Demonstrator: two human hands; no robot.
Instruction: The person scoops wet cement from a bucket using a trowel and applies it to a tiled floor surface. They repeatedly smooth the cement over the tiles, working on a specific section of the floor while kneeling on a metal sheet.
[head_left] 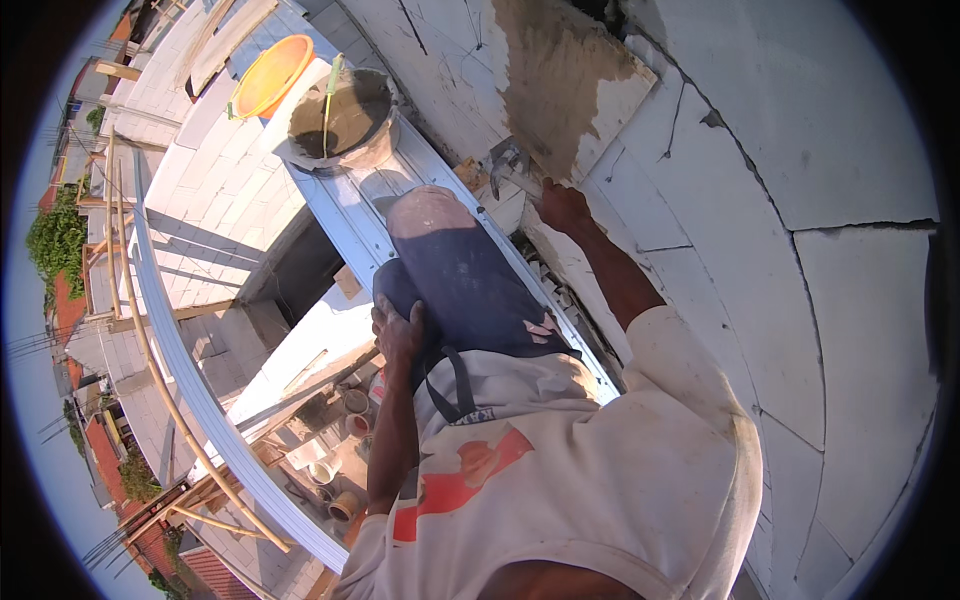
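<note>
While the right hand (565, 207) is wrapped tightly round its handle, what looks like a hammer (511, 166) sits by the wall (800, 110) on the right, near the bucket (374, 152). The left hand (398, 335) lies on the left leg (394, 284), fingers loosely bent, apparently gripping nothing. A wide swing leftward could clip the bucket and spill its mortar (352, 108); a glancing blow off the wall might twist the handle loose. Because the plank (338, 222) looks narrow, with a drop on its left, leaning too far that way could cost balance.
</note>
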